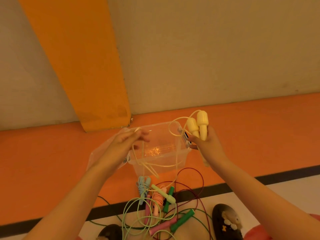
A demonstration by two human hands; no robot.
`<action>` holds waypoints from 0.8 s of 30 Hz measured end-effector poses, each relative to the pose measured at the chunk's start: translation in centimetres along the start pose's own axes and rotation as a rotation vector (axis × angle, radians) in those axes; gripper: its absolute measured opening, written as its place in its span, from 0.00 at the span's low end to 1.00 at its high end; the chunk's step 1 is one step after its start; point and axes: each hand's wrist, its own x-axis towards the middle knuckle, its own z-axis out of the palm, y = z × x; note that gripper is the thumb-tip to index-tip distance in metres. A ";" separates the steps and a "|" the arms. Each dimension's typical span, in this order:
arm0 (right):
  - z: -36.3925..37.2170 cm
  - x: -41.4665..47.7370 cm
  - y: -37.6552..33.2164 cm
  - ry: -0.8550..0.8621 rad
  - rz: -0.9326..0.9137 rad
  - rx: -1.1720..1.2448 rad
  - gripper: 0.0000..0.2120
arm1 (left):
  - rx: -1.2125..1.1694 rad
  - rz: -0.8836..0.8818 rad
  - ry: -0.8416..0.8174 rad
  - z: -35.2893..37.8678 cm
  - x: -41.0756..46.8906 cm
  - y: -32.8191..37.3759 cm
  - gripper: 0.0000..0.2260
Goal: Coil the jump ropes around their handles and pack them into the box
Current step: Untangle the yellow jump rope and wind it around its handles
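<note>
the pale yellow plastic jump-rope handles (199, 126) stand side by side and nearly upright at right of centre, bulbous ends up, their shafts held in the grip of the right hand (207, 146), whose fingers curl round them. from their tops the thin pale yellow cord (174, 134) loops left and down, hangs slack in front of the clear plastic box (161, 126), then rises to the left hand (125, 142), which pinches it between thumb and fingertips at centre left. so the loose cord lies left of and below the handles, and the left hand is the one placed to feed it; winding would likely run crosswise round the upright pair. the box sits open on the orange floor (43, 161) just behind both hands. the handles' middles are hidden in the palm. the cord's lowest loops are hard to trace where they meet the tangle of other jump ropes (156, 200) at lower centre. a clear sheet (97, 156) under the left forearm may be a lid; i cannot tell. a black shoe (226, 220) is cut off at the bottom edge.
</note>
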 end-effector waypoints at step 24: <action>1.9 -1.2 0.9 -0.173 0.005 -0.029 0.24 | 0.147 0.071 0.031 1.2 1.2 -0.3 0.13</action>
